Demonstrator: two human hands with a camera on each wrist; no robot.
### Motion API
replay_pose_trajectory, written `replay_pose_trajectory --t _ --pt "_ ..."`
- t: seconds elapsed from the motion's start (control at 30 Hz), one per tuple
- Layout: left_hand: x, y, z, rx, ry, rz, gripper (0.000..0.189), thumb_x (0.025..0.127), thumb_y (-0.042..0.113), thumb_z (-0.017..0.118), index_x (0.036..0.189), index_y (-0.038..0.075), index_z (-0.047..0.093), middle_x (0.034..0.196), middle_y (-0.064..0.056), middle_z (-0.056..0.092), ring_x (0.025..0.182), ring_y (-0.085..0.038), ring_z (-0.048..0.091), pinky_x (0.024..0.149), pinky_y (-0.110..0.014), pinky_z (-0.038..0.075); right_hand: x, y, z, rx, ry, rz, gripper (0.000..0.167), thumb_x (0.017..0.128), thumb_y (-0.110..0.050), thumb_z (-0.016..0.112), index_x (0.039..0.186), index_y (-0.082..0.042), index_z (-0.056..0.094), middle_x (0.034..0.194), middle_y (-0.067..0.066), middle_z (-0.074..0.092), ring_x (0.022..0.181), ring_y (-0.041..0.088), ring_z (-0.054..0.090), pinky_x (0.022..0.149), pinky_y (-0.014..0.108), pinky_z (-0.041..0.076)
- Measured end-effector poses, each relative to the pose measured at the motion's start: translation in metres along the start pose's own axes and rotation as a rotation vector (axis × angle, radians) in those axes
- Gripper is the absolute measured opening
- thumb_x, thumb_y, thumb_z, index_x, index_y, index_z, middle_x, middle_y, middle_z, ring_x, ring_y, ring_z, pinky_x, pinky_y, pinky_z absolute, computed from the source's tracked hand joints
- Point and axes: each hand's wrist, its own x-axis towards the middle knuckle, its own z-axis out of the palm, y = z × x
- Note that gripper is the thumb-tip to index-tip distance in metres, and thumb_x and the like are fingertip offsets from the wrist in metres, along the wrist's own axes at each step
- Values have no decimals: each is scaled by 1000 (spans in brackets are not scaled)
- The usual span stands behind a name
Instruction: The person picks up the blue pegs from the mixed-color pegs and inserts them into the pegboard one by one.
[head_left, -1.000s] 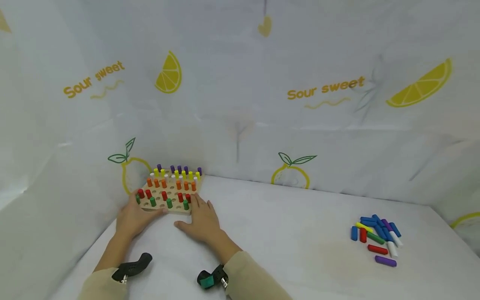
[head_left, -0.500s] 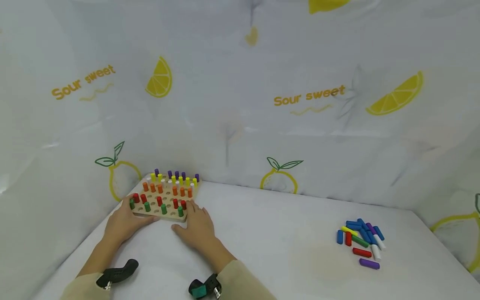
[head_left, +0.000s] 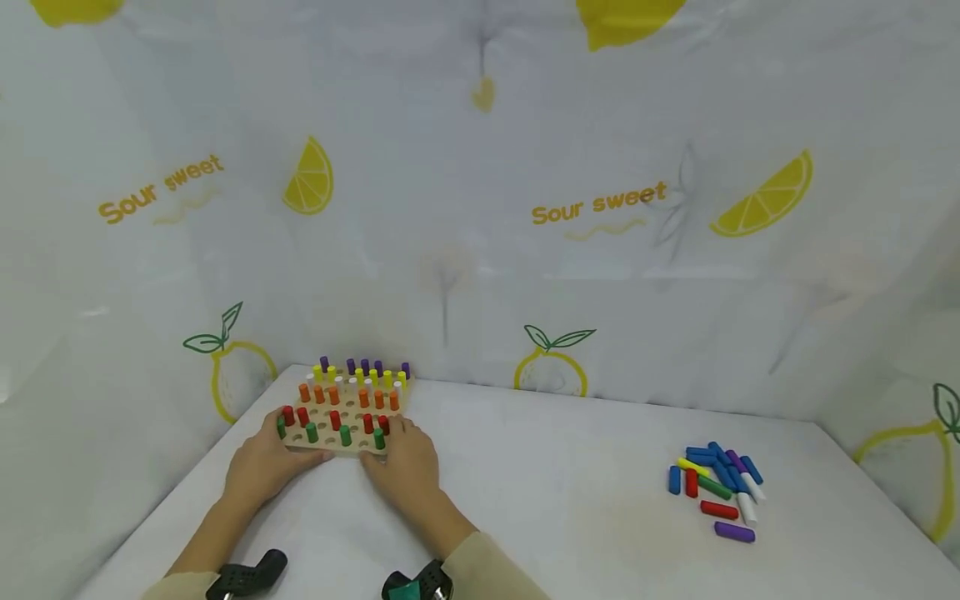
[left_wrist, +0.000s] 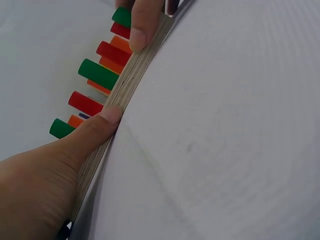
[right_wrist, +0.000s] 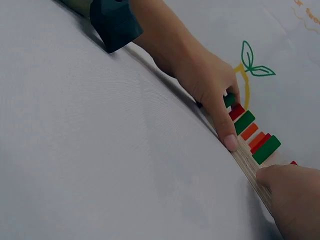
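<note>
A wooden pegboard (head_left: 347,415) lies at the left of the table in the head view. Coloured pegs stand in its rows: green in front, then red, orange, white, yellow and purple at the far side. My left hand (head_left: 258,467) grips the front left corner, its thumb (left_wrist: 97,127) along the front edge. At the front right corner my right hand (head_left: 411,467) holds the board, with its thumb also against the front edge. Both hands also show in the right wrist view, the left hand (right_wrist: 207,80) farther off. Most of the fingers are hidden behind the board and pegs.
A loose pile of pegs, blue, red, green, yellow, white and purple, lies at the right of the table; one purple peg (head_left: 735,532) is nearest me. White walls with lemon prints (head_left: 551,372) rise behind the table (head_left: 555,483).
The pegboard has shifted right relative to the wall prints, with both hands on it. My right thumb has come in against the front edge. The head view has turned slightly.
</note>
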Motion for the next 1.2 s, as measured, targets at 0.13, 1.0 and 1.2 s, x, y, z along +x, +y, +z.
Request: replay_pose_trajectory --t 0.13,1.0,1.2 --pt "-2 5 6 -4 8 7 120 75 65 79 151 -11 25 139 -44 48 122 -58 54 96 -64 52 -1 6 -1 1 49 17 66 87 -54 73 134 -10 59 126 6 68 108 19 66 94 33 58" --pt "-11 57 32 46 12 116 111 76 62 80 149 -10 37 135 -38 56 115 -53 62 90 -59 55 -24 68 -45 146 -7 36 67 90 -45 76 141 -8 54 131 10 66 116 22 64 97 39 57" --pt "-22 80 45 9 3 86 110 77 58 82 149 -10 36 134 -37 57 114 -52 64 89 -58 56 -32 87 -56 162 -12 23 68 90 -43 75 142 -5 53 137 12 64 125 26 62 105 43 54"
